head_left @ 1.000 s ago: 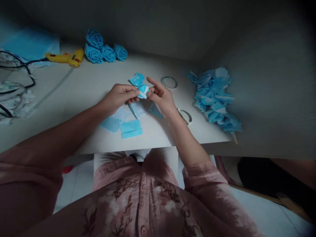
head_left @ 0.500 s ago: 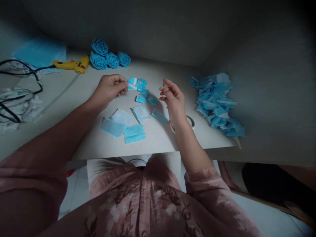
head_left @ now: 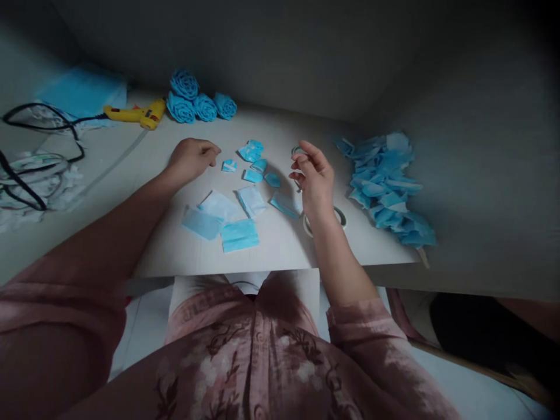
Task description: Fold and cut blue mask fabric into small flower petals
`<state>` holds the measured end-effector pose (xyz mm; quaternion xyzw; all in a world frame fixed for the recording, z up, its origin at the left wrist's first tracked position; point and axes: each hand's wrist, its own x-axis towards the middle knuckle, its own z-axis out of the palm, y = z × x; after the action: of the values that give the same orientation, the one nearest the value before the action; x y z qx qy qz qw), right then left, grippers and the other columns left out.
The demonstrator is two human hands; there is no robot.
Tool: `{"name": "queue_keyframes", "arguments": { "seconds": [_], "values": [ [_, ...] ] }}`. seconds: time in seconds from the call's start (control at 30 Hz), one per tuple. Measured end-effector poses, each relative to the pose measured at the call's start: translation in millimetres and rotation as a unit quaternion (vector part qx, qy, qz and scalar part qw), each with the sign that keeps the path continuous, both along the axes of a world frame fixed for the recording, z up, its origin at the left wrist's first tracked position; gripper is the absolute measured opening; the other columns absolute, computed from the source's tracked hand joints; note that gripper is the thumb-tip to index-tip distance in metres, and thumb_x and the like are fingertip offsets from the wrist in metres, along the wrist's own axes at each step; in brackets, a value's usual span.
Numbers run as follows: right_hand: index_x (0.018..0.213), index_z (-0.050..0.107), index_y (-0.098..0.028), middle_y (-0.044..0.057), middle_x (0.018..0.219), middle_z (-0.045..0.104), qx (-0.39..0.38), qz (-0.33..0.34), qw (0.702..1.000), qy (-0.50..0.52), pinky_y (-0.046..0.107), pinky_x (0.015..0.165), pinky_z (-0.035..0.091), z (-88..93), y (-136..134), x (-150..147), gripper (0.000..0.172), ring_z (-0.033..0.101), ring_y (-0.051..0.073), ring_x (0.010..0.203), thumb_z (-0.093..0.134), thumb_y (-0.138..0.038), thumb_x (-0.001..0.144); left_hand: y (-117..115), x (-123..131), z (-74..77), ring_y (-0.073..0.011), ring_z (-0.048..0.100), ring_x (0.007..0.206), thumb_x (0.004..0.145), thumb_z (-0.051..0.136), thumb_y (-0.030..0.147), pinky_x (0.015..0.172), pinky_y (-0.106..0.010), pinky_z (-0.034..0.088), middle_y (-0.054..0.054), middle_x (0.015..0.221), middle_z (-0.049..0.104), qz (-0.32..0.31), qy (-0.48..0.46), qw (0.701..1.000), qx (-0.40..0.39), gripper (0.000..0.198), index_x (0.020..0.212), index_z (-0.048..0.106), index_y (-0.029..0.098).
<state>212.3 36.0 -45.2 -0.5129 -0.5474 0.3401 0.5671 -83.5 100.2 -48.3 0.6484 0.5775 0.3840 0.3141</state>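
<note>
My left hand point(head_left: 192, 157) rests on the white table point(head_left: 144, 163) with its fingers curled in and nothing showing in them. A small folded blue-and-white piece point(head_left: 228, 165) lies just right of its knuckles. Further small blue folded pieces point(head_left: 251, 150) sit beyond it. My right hand point(head_left: 312, 175) hovers above the table, fingers loosely bent and apart, holding nothing. Its fingertips are close to a thin ring point(head_left: 297, 150). Flat blue fabric rectangles point(head_left: 240, 234) lie between my forearms near the front edge.
Three blue fabric roses point(head_left: 201, 105) and a yellow glue gun point(head_left: 137, 114) sit at the back left. Black cables point(head_left: 26, 175) lie over white material at the far left. A heap of blue cut pieces point(head_left: 385, 186) fills the right side. A tape roll point(head_left: 338, 214) lies by my right wrist.
My hands, together on a folded blue piece a second ago, have parted. The left hand carried the piece leftward and let it go onto the table; the right hand drew back right.
</note>
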Motion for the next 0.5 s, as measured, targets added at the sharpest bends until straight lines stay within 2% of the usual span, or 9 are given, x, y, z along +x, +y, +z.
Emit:
{"name": "queue_keyframes", "arguments": {
  "seconds": [0.13,0.27,0.4,0.5],
  "values": [
    [0.140,0.065,-0.031,0.007,0.119,0.075,0.020,-0.011,0.999,-0.024,0.031,0.078,0.061,0.2,3.7,1.4,0.044,0.069,0.020,0.100,0.060,-0.050,0.100,-0.2,-0.1,-2.1,-0.0186,0.055,0.065,0.082,0.069,0.026,0.066,-0.028,0.039,0.001,0.063,0.069,-0.019,0.002,1.000,0.015,0.009,0.078,0.077,0.025],
    [0.130,0.073,-0.027,0.009,0.117,0.078,0.069,-0.017,0.979,-0.191,0.035,0.083,0.059,14.0,4.9,2.0,0.037,0.071,0.024,0.103,0.056,-0.043,0.103,-1.7,0.5,-1.4,-0.0208,0.059,0.070,0.081,0.070,0.028,0.065,-0.028,0.041,-0.001,0.063,0.071,-0.033,0.005,0.999,0.027,0.008,0.075,0.076,0.026],
    [0.125,0.079,-0.018,0.011,0.118,0.081,0.063,0.074,0.912,-0.399,0.035,0.089,0.055,35.7,-1.1,1.4,0.036,0.074,0.024,0.100,0.054,-0.022,0.099,-3.3,1.5,0.7,-0.0209,0.061,0.074,0.081,0.070,0.030,0.067,-0.027,0.044,-0.002,0.068,0.073,-0.029,0.018,0.999,0.033,0.013,0.071,0.074,0.025],
    [0.129,0.078,-0.017,0.012,0.114,0.083,0.020,0.136,0.852,-0.505,0.035,0.089,0.052,43.1,-7.7,-2.3,0.039,0.076,0.025,0.098,0.053,-0.018,0.099,-3.7,3.2,-0.8,-0.0182,0.057,0.067,0.081,0.068,0.030,0.065,-0.026,0.043,-0.001,0.067,0.072,-0.028,0.011,0.999,0.029,0.014,0.071,0.075,0.025]
  ]
}}
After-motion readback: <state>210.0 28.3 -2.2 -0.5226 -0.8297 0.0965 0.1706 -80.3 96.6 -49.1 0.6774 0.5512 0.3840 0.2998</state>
